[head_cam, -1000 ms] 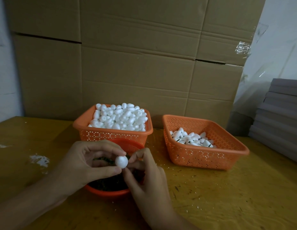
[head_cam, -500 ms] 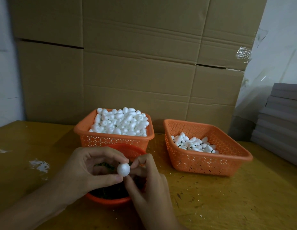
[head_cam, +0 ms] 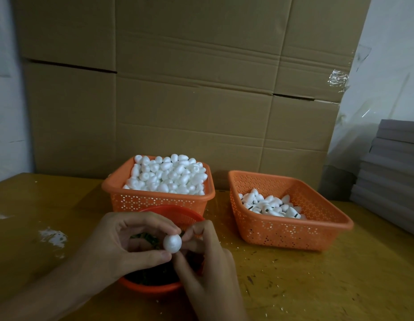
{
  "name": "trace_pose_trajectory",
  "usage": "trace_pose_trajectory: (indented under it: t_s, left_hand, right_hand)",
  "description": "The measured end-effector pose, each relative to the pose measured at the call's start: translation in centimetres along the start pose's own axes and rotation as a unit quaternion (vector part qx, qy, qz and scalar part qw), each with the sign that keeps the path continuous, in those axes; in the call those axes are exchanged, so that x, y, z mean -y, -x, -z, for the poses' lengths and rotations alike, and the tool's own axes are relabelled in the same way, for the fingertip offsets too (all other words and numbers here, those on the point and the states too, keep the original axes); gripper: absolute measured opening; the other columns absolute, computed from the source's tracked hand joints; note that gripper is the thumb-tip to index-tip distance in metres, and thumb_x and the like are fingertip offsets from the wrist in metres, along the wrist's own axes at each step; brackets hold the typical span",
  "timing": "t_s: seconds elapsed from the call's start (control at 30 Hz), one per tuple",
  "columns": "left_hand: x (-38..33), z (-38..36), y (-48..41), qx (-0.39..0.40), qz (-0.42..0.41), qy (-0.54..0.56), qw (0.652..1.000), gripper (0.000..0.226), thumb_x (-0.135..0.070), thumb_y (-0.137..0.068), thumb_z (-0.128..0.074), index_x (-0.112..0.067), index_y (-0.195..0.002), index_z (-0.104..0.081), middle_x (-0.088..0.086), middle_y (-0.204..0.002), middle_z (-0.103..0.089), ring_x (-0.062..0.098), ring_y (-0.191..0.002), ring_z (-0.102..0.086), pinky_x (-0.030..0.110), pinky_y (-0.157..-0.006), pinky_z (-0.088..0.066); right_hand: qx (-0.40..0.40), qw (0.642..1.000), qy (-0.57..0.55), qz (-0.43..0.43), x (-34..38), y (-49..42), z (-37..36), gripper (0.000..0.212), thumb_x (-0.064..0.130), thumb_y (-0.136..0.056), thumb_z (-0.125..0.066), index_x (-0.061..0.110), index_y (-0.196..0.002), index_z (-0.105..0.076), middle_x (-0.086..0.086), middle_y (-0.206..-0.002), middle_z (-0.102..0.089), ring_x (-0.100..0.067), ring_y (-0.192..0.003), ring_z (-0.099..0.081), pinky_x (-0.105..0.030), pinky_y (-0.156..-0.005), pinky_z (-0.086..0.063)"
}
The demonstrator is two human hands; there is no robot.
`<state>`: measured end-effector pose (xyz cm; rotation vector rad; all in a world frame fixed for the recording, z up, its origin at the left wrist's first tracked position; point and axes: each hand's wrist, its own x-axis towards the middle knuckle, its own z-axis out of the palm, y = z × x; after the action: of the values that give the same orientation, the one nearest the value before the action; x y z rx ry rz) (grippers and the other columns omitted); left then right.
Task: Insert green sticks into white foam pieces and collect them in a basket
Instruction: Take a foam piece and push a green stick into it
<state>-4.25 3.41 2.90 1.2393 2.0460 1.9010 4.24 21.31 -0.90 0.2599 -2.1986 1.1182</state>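
Pinching a single white foam piece (head_cam: 172, 243) above the round red bowl (head_cam: 178, 210), the left hand (head_cam: 122, 246) has its forefinger curled over the top of the piece and its thumb pressed up from below, the other fingers loosely bent behind. The right hand (head_cam: 206, 262) meets it from the bowl's near right side, thumb and forefinger curled in and closed against the right flank of the same piece; whether a stick sits between those fingertips cannot be told. The piece lies right between the two sets of fingertips, held clear of the bowl's contents. Inside the bowl, dark green sticks (head_cam: 145, 238) show in the gap under the left palm. Just behind the bowl, touching or nearly touching its far rim, stands an orange basket (head_cam: 155, 200) heaped with loose foam pieces (head_cam: 169, 174). To the bowl's right and slightly back is a second orange basket (head_cam: 282, 230) holding a small pile of finished pieces (head_cam: 268, 206), some with dark stubs showing. All rest on a yellow wooden table (head_cam: 317, 286), with plain cardboard boxes (head_cam: 189, 100) well behind the bowl.
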Motion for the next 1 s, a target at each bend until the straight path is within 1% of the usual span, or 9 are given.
trace_pose_trajectory:
  t_s: [0.13, 0.23, 0.3, 0.43, 0.57, 0.67, 0.8, 0.9, 1.0]
  left_hand:
    - [-0.11, -0.08, 0.02, 0.000, -0.003, -0.002, 1.000, 0.034, -0.027, -0.064, -0.093, -0.021, -0.096, -0.084, 0.007, -0.108, -0.079, 0.020, -0.105, -0.076, 0.028, -0.080, -0.062]
    - [-0.01, -0.08, 0.03, 0.011, -0.005, 0.003, 1.000, 0.035, -0.024, -0.065, -0.094, -0.020, -0.098, -0.085, 0.008, -0.109, -0.079, 0.023, -0.106, -0.075, 0.028, -0.081, -0.062]
    - [0.01, -0.05, 0.07, 0.011, -0.007, -0.001, 1.000, 0.035, -0.023, -0.065, -0.094, -0.020, -0.099, -0.085, 0.008, -0.109, -0.078, 0.023, -0.106, -0.075, 0.028, -0.080, -0.062]
    - [-0.01, -0.20, 0.06, 0.008, -0.003, -0.010, 1.000, 0.035, -0.029, -0.065, -0.092, -0.022, -0.099, -0.085, 0.006, -0.109, -0.079, 0.021, -0.104, -0.075, 0.024, -0.076, -0.060]
    - [-0.11, -0.17, 0.08, 0.020, -0.005, -0.031, 0.999, 0.031, -0.015, -0.072, -0.096, -0.024, -0.099, -0.085, 0.003, -0.110, -0.078, 0.020, -0.104, -0.074, 0.023, -0.074, -0.059]
    - [-0.17, -0.17, 0.13, 0.021, -0.004, -0.039, 0.999, 0.030, -0.018, -0.072, -0.097, -0.025, -0.098, -0.086, 0.003, -0.111, -0.077, 0.020, -0.105, -0.074, 0.022, -0.074, -0.058]
    - [0.04, -0.20, 0.17, 0.026, -0.002, -0.044, 0.999, 0.032, -0.008, -0.071, -0.090, -0.024, -0.099, -0.086, 0.002, -0.110, -0.076, 0.023, -0.103, -0.073, 0.026, -0.073, -0.059]
    - [-0.10, -0.29, 0.24, 0.025, -0.006, -0.049, 0.998, 0.031, -0.021, -0.072, -0.096, -0.025, -0.100, -0.086, 0.002, -0.110, -0.074, 0.024, -0.102, -0.073, 0.032, -0.074, -0.062]
    - [-0.13, -0.42, 0.31, 0.007, -0.004, -0.056, 0.998, 0.036, -0.037, -0.066, -0.093, -0.028, -0.101, -0.085, 0.000, -0.108, -0.074, 0.024, -0.102, -0.072, 0.041, -0.077, -0.064]
  right_hand:
    - [0.002, 1.000, -0.009, 0.008, -0.16, 0.04, -0.06, 0.023, 0.034, -0.095, -0.066, 0.038, -0.102, -0.044, 0.026, -0.094, -0.076, -0.011, -0.082, -0.069, -0.040, -0.074, -0.053]
    - [0.001, 1.000, -0.017, 0.015, -0.03, 0.16, -0.09, 0.024, 0.037, -0.095, -0.064, 0.042, -0.102, -0.042, 0.025, -0.090, -0.076, -0.005, -0.071, -0.062, -0.028, -0.066, -0.041]
    - [0.003, 1.000, -0.018, 0.020, 0.11, 0.17, -0.08, 0.023, 0.038, -0.095, -0.063, 0.042, -0.102, -0.041, 0.024, -0.088, -0.075, -0.003, -0.067, -0.057, -0.024, -0.066, -0.036]
    - [0.014, 1.000, -0.024, 0.013, -0.07, 0.11, 0.02, 0.025, 0.037, -0.094, -0.062, 0.045, -0.102, -0.039, 0.021, -0.090, -0.076, -0.004, -0.070, -0.057, -0.025, -0.067, -0.037]
    - [0.018, 0.999, -0.022, 0.022, -0.02, 0.01, 0.02, 0.022, 0.044, -0.091, -0.056, 0.046, -0.102, -0.037, 0.019, -0.090, -0.077, -0.004, -0.069, -0.057, -0.024, -0.065, -0.037]
    - [0.023, 0.999, -0.019, 0.021, -0.04, -0.07, -0.02, 0.022, 0.048, -0.090, -0.053, 0.048, -0.103, -0.035, 0.021, -0.092, -0.077, -0.009, -0.073, -0.064, -0.027, -0.066, -0.039]
    - [0.030, 0.999, -0.015, 0.028, -0.32, -0.18, 0.04, 0.022, 0.046, -0.093, -0.054, 0.047, -0.104, -0.035, 0.020, -0.093, -0.077, -0.010, -0.074, -0.065, -0.028, -0.065, -0.039]
    - [0.036, 0.999, -0.020, 0.028, -0.35, -0.34, 0.09, 0.023, 0.047, -0.092, -0.055, 0.048, -0.104, -0.035, 0.021, -0.093, -0.077, -0.006, -0.074, -0.063, -0.026, -0.065, -0.038]
    - [0.038, 0.999, -0.028, 0.025, -0.45, -0.39, 0.19, 0.024, 0.049, -0.092, -0.057, 0.049, -0.105, -0.037, 0.024, -0.089, -0.076, 0.000, -0.073, -0.058, -0.024, -0.066, -0.037]
